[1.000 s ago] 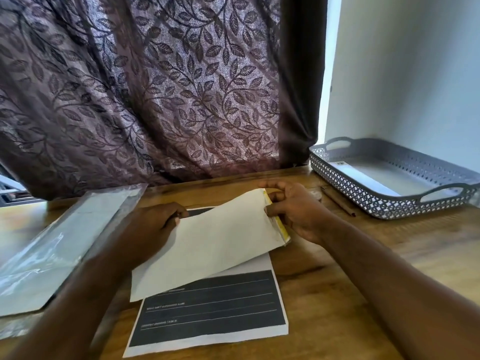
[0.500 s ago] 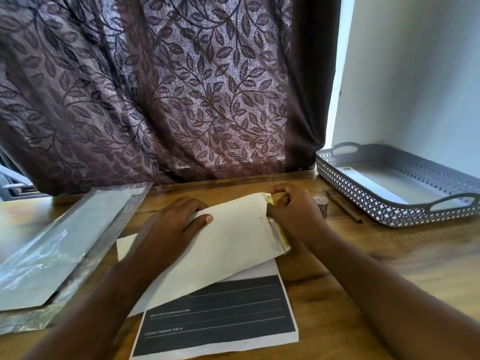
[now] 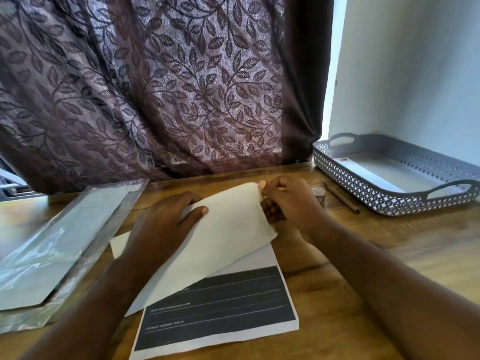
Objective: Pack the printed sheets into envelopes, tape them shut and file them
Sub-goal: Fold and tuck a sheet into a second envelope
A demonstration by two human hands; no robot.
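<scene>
Two hands: both on the envelope (image 3: 228, 229), mid-desk (image 3: 402, 255)
Left hand (image 3: 166, 222): gripping the envelope's 9 o'clock edge, thumb on top, fingers tucked behind
Right hand (image 3: 291, 203): pinching the 3 o'clock end, fingers curled round the corner
Envelope: cream, tilted, 3 o'clock end lifted, low corner lying over the printed sheets (image 3: 220, 307)
Printed sheets: thick stack at 6 o'clock of the envelope, flat on the desk, dark block with pale lines on top
Plastic packet (image 3: 59, 237): way over at 9 o'clock, shiny, lying flat
Grey tray (image 3: 363, 188): 2 o'clock, perforated wall, something pale inside
Pencil (image 3: 342, 198) and small roll (image 3: 319, 195): between right hand and tray, roll half hidden
Curtain (image 3: 161, 94): 12 o'clock, leafy pattern
</scene>
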